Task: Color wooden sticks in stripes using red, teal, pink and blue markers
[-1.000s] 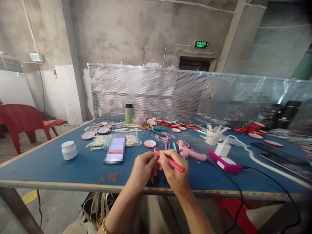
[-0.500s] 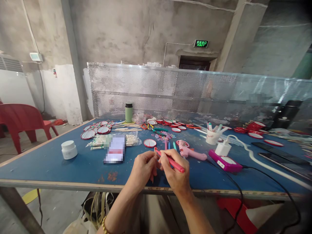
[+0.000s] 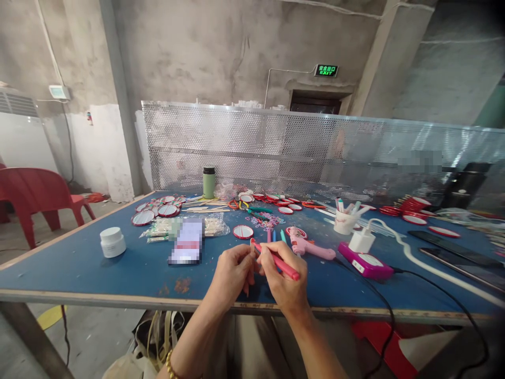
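Holding the red marker [image 3: 286,268] in your right hand [image 3: 285,286], left of the pink glue gun [image 3: 313,249], you seem to pinch a small pale piece [image 3: 252,243] at its tip with your left hand [image 3: 233,269]; a loose pinch could let the piece twist and the marker skid.

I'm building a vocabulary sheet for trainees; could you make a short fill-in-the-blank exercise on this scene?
The right hand holds a reddish ____. The glue gun is coloured ____. The jar is coloured ____. The lit sign reads ____ in English.

Missing words: pen; pink; white; EXIT.
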`<state>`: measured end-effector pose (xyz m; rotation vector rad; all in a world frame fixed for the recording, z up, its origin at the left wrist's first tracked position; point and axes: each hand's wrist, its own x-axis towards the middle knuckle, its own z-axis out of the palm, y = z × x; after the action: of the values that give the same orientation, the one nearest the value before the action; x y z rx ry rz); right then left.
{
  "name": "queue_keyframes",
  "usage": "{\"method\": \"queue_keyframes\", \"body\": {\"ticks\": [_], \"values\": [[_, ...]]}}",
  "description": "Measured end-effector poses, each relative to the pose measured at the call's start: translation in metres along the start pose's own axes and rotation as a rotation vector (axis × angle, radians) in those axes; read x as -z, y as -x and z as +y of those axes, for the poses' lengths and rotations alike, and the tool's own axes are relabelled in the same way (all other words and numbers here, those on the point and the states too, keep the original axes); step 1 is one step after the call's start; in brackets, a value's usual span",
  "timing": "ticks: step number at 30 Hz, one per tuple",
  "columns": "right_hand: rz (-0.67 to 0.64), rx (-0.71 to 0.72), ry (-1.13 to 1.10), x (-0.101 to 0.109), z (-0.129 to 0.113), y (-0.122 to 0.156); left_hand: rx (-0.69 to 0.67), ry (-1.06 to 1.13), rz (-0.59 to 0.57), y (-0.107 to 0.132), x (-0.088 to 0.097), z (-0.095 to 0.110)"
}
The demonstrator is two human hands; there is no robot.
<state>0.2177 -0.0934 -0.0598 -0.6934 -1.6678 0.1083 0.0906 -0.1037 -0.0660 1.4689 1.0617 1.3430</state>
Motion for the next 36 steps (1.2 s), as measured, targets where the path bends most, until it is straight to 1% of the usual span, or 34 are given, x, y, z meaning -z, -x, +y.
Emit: {"method": "queue_keyframes", "body": {"ticks": [6,12,18,24,29,36], "values": [[-0.007,0.039,0.026,-0.0003,-0.0012,-0.0004,-0.009,-0.004,-0.001,-0.0006,-0.0003,-0.0016],[0.012,-0.003,0.023,-0.0006,-0.0002,-0.0002,0.002,0.018,-0.001,0.0002,-0.0008,-0.0004],[0.007,0.035,0.038,-0.0005,-0.0008,-0.0008,0.0,-0.004,0.0,-0.0003,0.0002,-0.002],[0.028,-0.008,0.033,-0.0009,0.0001,0.0,0.001,0.015,0.001,-0.0001,0.0002,-0.0011],[0.003,0.01,0.038,-0.0004,-0.0001,0.0005,0.012,0.017,-0.001,0.0002,0.0001,-0.0009],[0.029,-0.001,0.055,-0.0007,0.0011,0.0006,0.018,0.036,0.013,0.001,-0.0001,0.0021]]}}
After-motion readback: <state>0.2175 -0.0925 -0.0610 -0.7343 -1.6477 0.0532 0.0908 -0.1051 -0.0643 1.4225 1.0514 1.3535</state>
